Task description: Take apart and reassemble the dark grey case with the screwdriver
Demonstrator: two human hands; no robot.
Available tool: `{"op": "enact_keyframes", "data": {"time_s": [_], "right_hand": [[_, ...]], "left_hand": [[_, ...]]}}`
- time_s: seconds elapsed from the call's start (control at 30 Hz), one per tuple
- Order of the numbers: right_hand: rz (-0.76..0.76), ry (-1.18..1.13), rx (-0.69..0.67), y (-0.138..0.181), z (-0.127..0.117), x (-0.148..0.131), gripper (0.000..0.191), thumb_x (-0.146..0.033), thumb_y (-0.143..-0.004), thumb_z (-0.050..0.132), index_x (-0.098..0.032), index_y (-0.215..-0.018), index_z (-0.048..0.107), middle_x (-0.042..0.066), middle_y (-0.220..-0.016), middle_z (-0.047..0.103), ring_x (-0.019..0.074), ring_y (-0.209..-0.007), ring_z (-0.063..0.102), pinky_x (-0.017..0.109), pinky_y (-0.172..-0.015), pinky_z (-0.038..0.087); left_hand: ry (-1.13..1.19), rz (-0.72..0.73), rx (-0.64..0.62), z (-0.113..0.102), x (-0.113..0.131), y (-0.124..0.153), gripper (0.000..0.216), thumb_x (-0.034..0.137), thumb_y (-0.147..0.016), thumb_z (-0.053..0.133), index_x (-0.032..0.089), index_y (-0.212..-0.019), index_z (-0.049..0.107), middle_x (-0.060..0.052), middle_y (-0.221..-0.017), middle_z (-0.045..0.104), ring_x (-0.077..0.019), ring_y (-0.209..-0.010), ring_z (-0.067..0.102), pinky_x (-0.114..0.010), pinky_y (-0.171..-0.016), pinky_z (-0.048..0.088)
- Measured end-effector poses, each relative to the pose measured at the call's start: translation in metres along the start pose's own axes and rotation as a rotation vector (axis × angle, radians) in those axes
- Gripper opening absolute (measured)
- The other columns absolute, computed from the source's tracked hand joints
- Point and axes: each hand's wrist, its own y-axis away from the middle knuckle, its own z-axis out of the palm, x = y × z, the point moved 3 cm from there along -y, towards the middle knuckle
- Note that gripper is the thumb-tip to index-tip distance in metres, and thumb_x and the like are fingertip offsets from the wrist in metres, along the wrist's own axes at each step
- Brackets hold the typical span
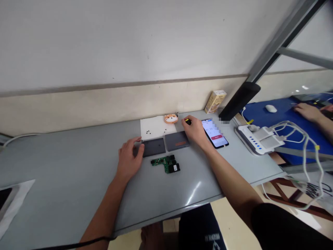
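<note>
My left hand rests on the grey table, fingers curled loosely against the left edge of a dark grey case half. A second grey case half lies just to its right. In front of them sits a green circuit board. My right hand is closed round a small black and yellow tool near the far edge of the second case half. A white paper sheet behind the cases carries several tiny black screws.
A phone with a lit screen lies right of my right hand. An orange animal-shaped object and a small carton stand by the wall. A white charging hub with cables sits at the right. Another person's hand rests on a blue desk.
</note>
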Motion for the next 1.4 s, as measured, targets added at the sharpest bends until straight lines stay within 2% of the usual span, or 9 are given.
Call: {"op": "enact_keyframes", "data": {"time_s": [0.1,0.23,0.43,0.57,0.73,0.97,1.17,1.4], "right_hand": [[0.032,0.013,-0.016,-0.004,-0.001,0.007,0.032,-0.041,-0.095,0.052,-0.019,-0.100,0.075,0.008,-0.096,0.078,0.0216,-0.087,0.068,0.031,-0.079,0.047],[0.032,0.088,-0.015,-0.001,-0.003,0.003,0.034,-0.044,-0.097,0.049,-0.021,-0.103,0.074,0.008,-0.102,0.079,0.0241,-0.093,0.070,0.033,-0.081,0.048],[-0.040,0.192,0.011,0.009,-0.003,-0.011,0.035,-0.046,-0.100,0.045,-0.024,-0.107,0.072,0.009,-0.106,0.078,0.0275,-0.096,0.071,0.034,-0.080,0.048],[-0.133,0.234,0.001,0.015,0.000,-0.020,0.036,-0.043,-0.101,0.042,-0.021,-0.109,0.070,0.011,-0.109,0.076,0.0264,-0.096,0.070,0.034,-0.081,0.047],[-0.190,0.130,0.026,0.020,-0.004,-0.032,0.035,-0.041,-0.102,0.040,-0.021,-0.107,0.068,0.011,-0.110,0.074,0.0241,-0.097,0.068,0.032,-0.084,0.046],[-0.128,0.000,-0.017,0.016,-0.007,-0.027,0.036,-0.042,-0.102,0.039,-0.020,-0.107,0.068,0.011,-0.100,0.077,0.0258,-0.094,0.070,0.033,-0.081,0.048],[-0.114,0.108,-0.123,0.020,-0.006,-0.030,0.033,-0.043,-0.100,0.044,-0.023,-0.107,0.070,0.011,-0.106,0.078,0.0279,-0.097,0.071,0.034,-0.078,0.048],[-0.165,0.184,-0.100,0.024,-0.006,-0.034,0.032,-0.039,-0.099,0.044,-0.023,-0.109,0.070,0.010,-0.104,0.077,0.0286,-0.092,0.071,0.033,-0.070,0.045]], "left_hand": [[-0.024,0.021,-0.027,0.000,0.000,0.002,0.034,0.039,-0.100,0.049,0.024,-0.129,0.059,-0.009,-0.123,0.069,-0.0274,-0.102,0.063,-0.047,-0.101,0.041],[-0.076,0.064,-0.083,-0.001,0.003,0.008,0.041,0.040,-0.101,0.046,0.022,-0.137,0.056,-0.013,-0.121,0.068,-0.0313,-0.113,0.060,-0.049,-0.104,0.040],[-0.062,0.082,-0.050,-0.004,0.004,0.015,0.045,0.040,-0.103,0.043,0.021,-0.143,0.052,-0.014,-0.132,0.064,-0.0323,-0.121,0.057,-0.050,-0.106,0.040],[-0.034,0.092,-0.065,-0.006,0.004,0.019,0.049,0.041,-0.103,0.043,0.020,-0.147,0.050,-0.015,-0.135,0.063,-0.0317,-0.127,0.054,-0.051,-0.111,0.040],[-0.020,0.070,-0.074,-0.006,0.004,0.020,0.053,0.045,-0.101,0.047,0.020,-0.147,0.051,-0.015,-0.136,0.063,-0.0320,-0.129,0.055,-0.052,-0.113,0.040],[-0.016,0.020,-0.064,-0.006,0.004,0.017,0.054,0.048,-0.099,0.048,0.021,-0.146,0.051,-0.015,-0.134,0.064,-0.0305,-0.123,0.059,-0.049,-0.106,0.046],[0.007,-0.002,-0.030,-0.006,0.003,0.018,0.054,0.052,-0.101,0.045,0.020,-0.144,0.053,-0.014,-0.129,0.065,-0.0285,-0.117,0.061,-0.045,-0.105,0.047],[0.089,-0.052,-0.023,-0.005,0.002,0.017,0.057,0.054,-0.102,0.042,0.018,-0.144,0.052,-0.014,-0.130,0.064,-0.0243,-0.104,0.063,-0.042,-0.100,0.049]]}}
